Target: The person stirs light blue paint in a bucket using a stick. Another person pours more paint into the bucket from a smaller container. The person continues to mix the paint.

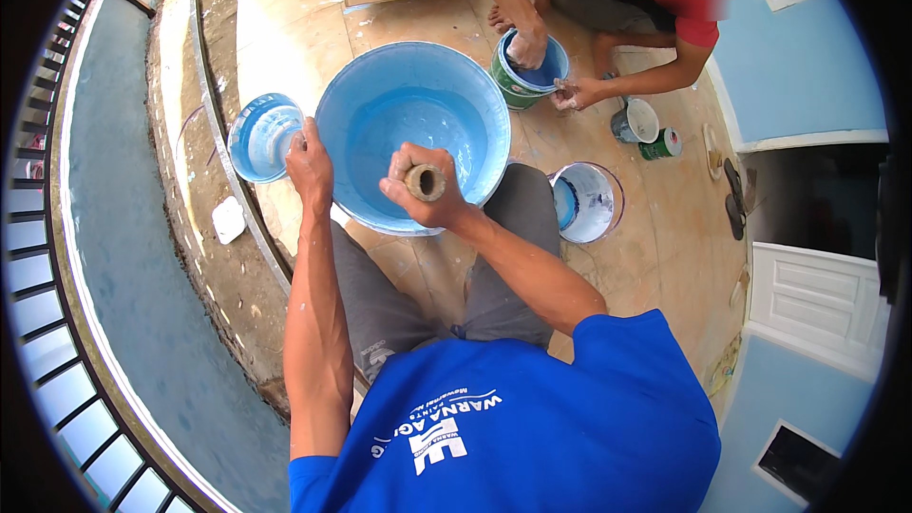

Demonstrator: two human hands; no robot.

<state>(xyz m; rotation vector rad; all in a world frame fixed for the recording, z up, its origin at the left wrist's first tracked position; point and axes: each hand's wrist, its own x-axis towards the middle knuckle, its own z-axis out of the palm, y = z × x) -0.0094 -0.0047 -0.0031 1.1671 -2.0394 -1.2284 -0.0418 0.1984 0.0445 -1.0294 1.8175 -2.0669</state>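
Large round blue plastic bucket [380,76] of pale blue paint: left hand [310,163] clamped on its near-left rim. Right hand [425,192] fisted around an upright wooden stick [425,181], end-on, over the near rim, nearer the paint.

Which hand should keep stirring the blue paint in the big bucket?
Probably the right hand: it already grips the round wooden stick over the big blue plastic paint bucket. The left hand is on the bucket's rim, steadying it.

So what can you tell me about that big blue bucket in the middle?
The big bucket is round, looks plastic, and is coated light blue inside, with paint pooled at the bottom. It stands upright on the floor between the person's knees. The left hand grips its left rim; the right hand holds a stick over its near edge.
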